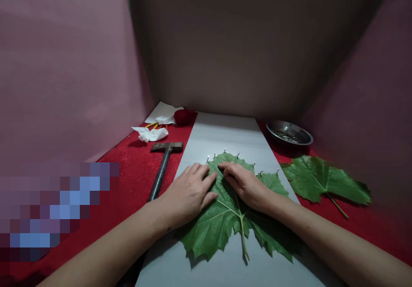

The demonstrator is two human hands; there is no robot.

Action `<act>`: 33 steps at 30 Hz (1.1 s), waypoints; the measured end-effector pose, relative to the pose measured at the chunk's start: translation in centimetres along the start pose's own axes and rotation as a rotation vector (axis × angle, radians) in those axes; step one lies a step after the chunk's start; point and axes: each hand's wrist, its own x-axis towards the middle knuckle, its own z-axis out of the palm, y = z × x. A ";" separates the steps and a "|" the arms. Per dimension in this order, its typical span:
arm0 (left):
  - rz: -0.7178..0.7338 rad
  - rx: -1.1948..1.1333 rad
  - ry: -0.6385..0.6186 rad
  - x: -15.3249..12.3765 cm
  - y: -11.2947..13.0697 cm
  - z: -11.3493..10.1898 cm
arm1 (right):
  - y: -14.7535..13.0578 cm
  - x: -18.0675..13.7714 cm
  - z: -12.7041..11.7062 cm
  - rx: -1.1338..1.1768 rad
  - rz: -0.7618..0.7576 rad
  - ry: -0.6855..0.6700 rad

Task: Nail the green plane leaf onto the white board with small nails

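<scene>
A large green lobed leaf (222, 220) lies on a long pale board (225, 132), its stem pointing toward me. Several nails (238, 154) stand upright or slightly tilted along the leaf's far and right edges. My left hand (189, 192) rests palm down on the leaf's left side, fingers apart. On its upper middle sits my right hand (247, 186), index finger stretched out and the other fingers bent, with nothing visible in it. Left of the board, a hammer (162, 166) with a rusty head and dark handle lies on the red cloth (128, 175).
A metal bowl (289, 133) of nails stands at the back right. Below it lies a second green leaf (322, 177). Crumpled white tissue (151, 134), a yellow-handled tool and a red round object (184, 117) are at the back left. Pinkish walls (64, 72) rise on both sides.
</scene>
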 end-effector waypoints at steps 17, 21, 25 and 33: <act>0.071 -0.080 -0.067 -0.3 0.6 -0.3 | -1.9 -2.9 0.2 -0.117 -0.069 -0.036; 0.075 -0.087 -0.060 -0.2 0.6 -0.2 | -1.7 -2.9 0.3 -0.115 -0.057 -0.044; 0.077 -0.078 -0.049 -0.4 0.7 -0.3 | -1.9 -2.8 0.1 -0.105 -0.063 -0.047; 0.073 -0.018 -0.071 -1.6 1.6 -1.3 | -1.8 -3.0 0.2 -0.026 -0.040 -0.032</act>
